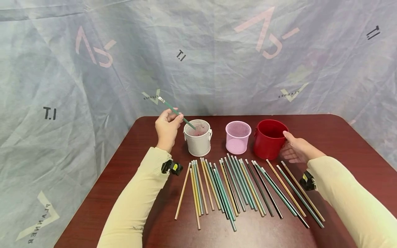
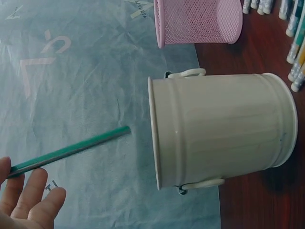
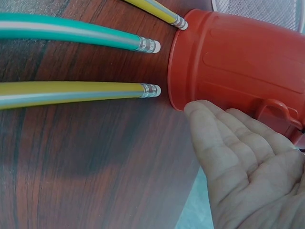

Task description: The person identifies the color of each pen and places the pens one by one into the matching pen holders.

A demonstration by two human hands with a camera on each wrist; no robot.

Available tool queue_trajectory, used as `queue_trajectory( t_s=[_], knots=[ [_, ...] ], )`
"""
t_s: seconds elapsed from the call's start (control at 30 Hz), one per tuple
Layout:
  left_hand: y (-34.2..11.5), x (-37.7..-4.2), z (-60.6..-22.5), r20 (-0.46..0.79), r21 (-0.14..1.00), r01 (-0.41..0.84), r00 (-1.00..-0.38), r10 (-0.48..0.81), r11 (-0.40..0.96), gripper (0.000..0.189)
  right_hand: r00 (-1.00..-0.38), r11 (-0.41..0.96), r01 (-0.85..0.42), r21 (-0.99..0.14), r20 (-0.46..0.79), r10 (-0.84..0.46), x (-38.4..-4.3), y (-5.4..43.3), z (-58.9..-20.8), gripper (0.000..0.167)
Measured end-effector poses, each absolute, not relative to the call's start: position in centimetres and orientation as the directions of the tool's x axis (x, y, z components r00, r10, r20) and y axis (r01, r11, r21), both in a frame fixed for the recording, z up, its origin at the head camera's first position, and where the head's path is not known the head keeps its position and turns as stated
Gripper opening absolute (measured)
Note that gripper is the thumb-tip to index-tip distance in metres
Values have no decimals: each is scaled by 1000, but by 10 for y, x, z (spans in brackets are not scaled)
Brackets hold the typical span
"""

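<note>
My left hand point(image 1: 166, 129) pinches a green pencil point(image 2: 71, 149) between thumb and fingers. The pencil slants down, its white eraser upward and its lower end just above the mouth of a cream metal bucket point(image 2: 224, 124). That bucket has small handles on its sides and stands upright at the left. At the right stands a red bucket point(image 1: 267, 144). Beside it is my right hand point(image 1: 299, 148), its thumb at the rim. In the right wrist view the fingers point(image 3: 233, 138) lie fairly straight along the red bucket's side, holding nothing.
A pink mesh cup point(image 1: 237, 139) stands between the two buckets. In front of them, many green, yellow and black pencils point(image 1: 235, 187) lie in a loose row, erasers toward the containers. Behind the dark wood table point(image 1: 118, 193) hangs a grey printed cloth point(image 1: 198, 69).
</note>
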State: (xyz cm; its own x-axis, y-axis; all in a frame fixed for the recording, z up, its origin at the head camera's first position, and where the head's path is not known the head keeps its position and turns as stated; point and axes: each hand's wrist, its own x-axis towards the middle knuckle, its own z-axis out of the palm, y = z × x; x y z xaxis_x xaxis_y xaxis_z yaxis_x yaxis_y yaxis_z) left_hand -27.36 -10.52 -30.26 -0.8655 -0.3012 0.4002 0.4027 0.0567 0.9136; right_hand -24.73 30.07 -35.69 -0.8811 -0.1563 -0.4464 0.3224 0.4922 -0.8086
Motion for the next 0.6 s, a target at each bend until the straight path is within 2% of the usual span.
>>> queue_trajectory(
  t_s=[0.23, 0.4, 0.6],
  knots=[
    [-103, -287, -294, 352, 935, 329, -908, -225, 134, 23, -884, 495, 318, -809, -441, -152, -247, 301, -358, 95],
    [-105, -294, -274, 272, 926, 226, -955, -120, 301, 18, -884, 497, 321, -806, -443, -148, -248, 301, -358, 94],
    [-110, -304, -251, 186, 843, 166, -983, 13, 511, 12, -886, 505, 320, -802, -443, -142, -247, 302, -356, 92]
  ],
)
